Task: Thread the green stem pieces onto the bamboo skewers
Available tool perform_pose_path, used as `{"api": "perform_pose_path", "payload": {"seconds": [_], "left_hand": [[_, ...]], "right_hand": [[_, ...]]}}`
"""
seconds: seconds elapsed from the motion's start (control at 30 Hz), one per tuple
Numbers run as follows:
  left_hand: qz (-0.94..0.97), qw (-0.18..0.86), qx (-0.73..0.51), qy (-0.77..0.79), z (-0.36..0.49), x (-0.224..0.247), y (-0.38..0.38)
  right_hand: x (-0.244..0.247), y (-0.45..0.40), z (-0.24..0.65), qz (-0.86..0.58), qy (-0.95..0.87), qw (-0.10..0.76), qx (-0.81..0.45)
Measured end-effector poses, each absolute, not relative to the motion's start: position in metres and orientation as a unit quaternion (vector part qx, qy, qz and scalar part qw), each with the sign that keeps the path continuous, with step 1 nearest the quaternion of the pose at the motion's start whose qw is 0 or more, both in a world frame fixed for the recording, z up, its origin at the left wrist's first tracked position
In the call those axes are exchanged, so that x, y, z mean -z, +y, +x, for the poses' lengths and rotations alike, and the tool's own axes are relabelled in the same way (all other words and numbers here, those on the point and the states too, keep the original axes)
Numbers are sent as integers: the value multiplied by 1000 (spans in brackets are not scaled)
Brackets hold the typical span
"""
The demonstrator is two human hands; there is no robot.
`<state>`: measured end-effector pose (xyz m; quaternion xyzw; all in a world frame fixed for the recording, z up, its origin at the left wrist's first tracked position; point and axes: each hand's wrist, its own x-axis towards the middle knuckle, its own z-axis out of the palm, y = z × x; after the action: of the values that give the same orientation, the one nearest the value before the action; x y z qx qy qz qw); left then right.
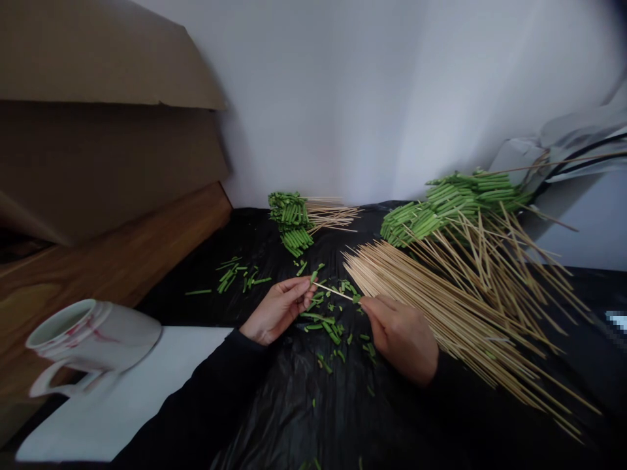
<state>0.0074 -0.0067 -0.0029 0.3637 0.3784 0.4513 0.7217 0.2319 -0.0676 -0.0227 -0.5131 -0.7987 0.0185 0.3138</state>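
Between my two hands is a thin wooden skewer (334, 291), running roughly level above the black plastic sheet. My left hand (285, 305) is closed, pinching a short green bean piece (314, 277) at the skewer's left end. Thumb and fingers of my right hand (402, 334) are closed around the other end, where a second green piece (356, 298) shows at the fingertips. How far either piece is pushed onto the skewer, I cannot tell. Loose cut bean pieces (329, 326) lie scattered below both hands.
A large pile of bare skewers (441, 307) lies right of my right hand. Bean-loaded skewers (294, 215) are stacked by the wall, with a bigger stack (455, 202) at right. A white mug (112, 333) stands on white paper (161, 372) at left, near a cardboard box (108, 163).
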Motion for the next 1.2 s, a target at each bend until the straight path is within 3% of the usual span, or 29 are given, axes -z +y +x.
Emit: {"api": "perform_pose_path", "payload": {"seconds": [0.3, 0.63, 1.2], "left_hand": [[404, 681, -467, 392, 12, 8, -8], [342, 727, -454, 386, 7, 5, -7], [422, 702, -424, 386, 25, 10, -20]], "right_hand": [[24, -68, 228, -510, -792, 323, -95], [22, -69, 226, -500, -787, 349, -96], [19, -70, 215, -500, -782, 355, -108]]}}
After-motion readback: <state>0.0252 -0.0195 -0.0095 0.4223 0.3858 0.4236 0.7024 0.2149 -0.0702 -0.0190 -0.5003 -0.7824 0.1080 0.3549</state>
